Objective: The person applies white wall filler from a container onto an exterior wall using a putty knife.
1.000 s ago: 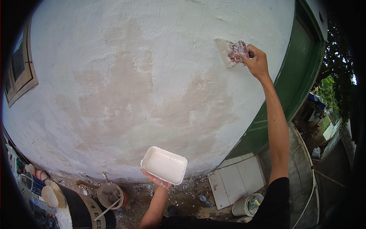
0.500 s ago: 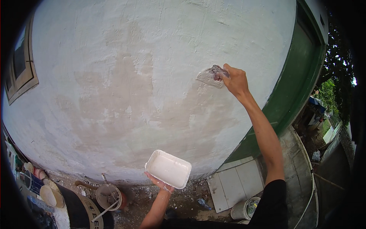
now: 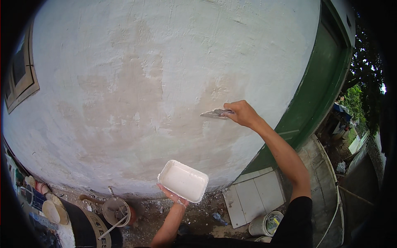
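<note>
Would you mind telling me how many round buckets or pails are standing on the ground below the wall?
2: a brownish round pail at lower left with a stick in it, and a white round bucket at lower right beside the pale floor tiles. The dark clutter at far left may hide more.

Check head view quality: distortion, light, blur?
Head view: strong fisheye, the wall bulges and the corners are black; soft even daylight, no hard shadows or glare; the right hand and putty knife are slightly soft, the tray sharp.

A green door (image 3: 318,91) stands right of the wall, pale tiles (image 3: 254,196) and buckets (image 3: 266,223) below, a window (image 3: 20,74) at left.
</note>
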`<state>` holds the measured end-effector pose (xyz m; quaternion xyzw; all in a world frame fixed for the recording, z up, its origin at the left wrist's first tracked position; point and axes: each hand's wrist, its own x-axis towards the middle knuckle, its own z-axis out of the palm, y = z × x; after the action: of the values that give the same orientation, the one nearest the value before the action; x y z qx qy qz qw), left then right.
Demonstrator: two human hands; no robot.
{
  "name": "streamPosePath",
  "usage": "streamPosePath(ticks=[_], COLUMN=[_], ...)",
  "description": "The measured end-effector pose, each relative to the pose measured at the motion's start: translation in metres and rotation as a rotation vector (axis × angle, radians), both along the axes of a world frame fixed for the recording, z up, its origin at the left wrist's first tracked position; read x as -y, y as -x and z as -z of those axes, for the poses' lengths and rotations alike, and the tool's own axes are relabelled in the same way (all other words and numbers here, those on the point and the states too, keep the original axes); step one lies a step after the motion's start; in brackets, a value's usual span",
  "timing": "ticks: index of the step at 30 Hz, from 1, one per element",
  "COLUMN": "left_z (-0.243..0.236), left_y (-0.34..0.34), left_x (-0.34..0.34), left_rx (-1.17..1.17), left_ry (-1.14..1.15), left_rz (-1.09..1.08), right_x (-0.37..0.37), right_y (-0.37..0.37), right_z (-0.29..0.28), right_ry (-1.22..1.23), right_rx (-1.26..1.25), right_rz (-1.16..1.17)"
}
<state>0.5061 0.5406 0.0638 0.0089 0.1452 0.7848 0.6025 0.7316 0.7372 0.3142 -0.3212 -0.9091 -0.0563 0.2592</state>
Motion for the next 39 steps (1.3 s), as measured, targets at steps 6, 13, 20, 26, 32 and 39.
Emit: streamPosePath(ticks=[6,13,20,26,32,39], left_z=[0.01,0.009,0.01,0.028,0.032,0.038], left_y=[0.002,0.003,0.006,0.008,0.019,0.016], left_x=[0.003,-0.003,0.001,0.002,0.007,-0.002], left_rx=[0.041,0.018,0.096,0.056,0.03,0.058], left_ry=[-0.023,-0.006,-0.235,-0.14,-0.031,-0.114], left_rz=[0.048,0.01,0.133,0.136,0.053,0.084], right_x=[-0.017,-0.008,-0.002,-0.041,-0.04,-0.002], right_y=[-0.005,-0.052,-0.054,-0.053,-0.071,-0.114], right_z=[-0.046,-0.171,-0.126,-0.078,-0.127,-0.165], right_ry=[-0.39,-0.452,0.053,-0.164,-0.455,-0.435], right_rx=[-0.173,-0.373,-0.461,-0.254,-0.382,-0.605], right_rz=[0.251,0.39,0.04,0.316,0.452,0.438])
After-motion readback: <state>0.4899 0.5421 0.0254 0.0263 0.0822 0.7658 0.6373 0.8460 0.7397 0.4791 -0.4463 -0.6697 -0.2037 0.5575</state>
